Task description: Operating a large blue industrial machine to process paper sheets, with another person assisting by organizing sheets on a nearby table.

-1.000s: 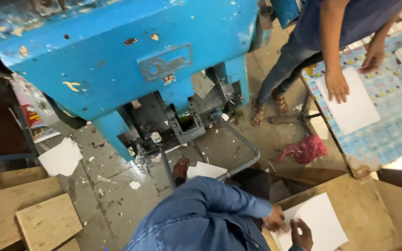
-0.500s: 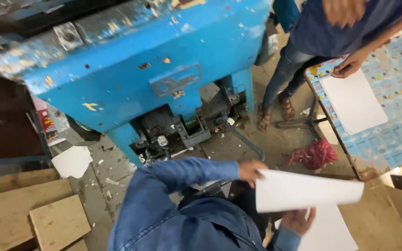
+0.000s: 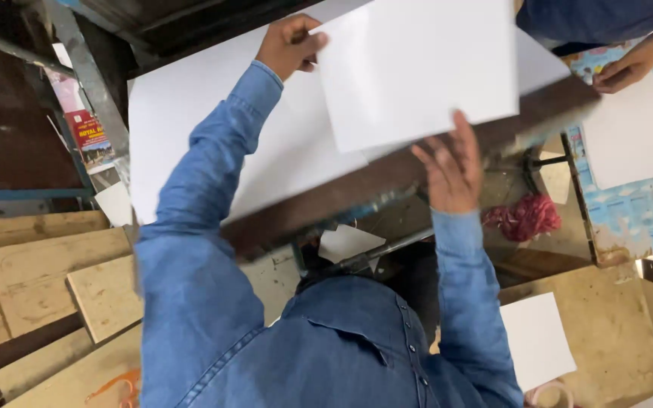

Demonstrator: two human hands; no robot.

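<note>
White paper sheet (image 3: 417, 72), gripped at its upper left corner by the left hand (image 3: 287, 45), fingers curled shut over the edge. Held flat above a larger white sheet (image 3: 266, 143) spread across a dark brown wooden platen (image 3: 387, 181). Right hand (image 3: 451, 170) laid open, fingers spread, pressing the lower edge of the held sheet and the front edge of the platen; gripping nothing, only resting flat. Both arms in blue denim sleeves (image 3: 205, 174), reaching forward from a denim shirt that fills the lower middle of the view.

Below the platen, a metal bar (image 3: 379, 253) and a white paper scrap (image 3: 349, 242) on the floor. Right of that, a crumpled red cloth (image 3: 523, 215) near a black metal frame. Further right, a table with a blue patterned cover (image 3: 644, 211), a white sheet (image 3: 629, 136) lying on it, another person's hand (image 3: 621, 72) touching its top edge. At lower right, one more white sheet (image 3: 534, 340) on a pale wooden board (image 3: 614, 332). At left, stacked plywood planks (image 3: 32, 279), and above them a red printed card (image 3: 88, 132) beside a grey metal post.
</note>
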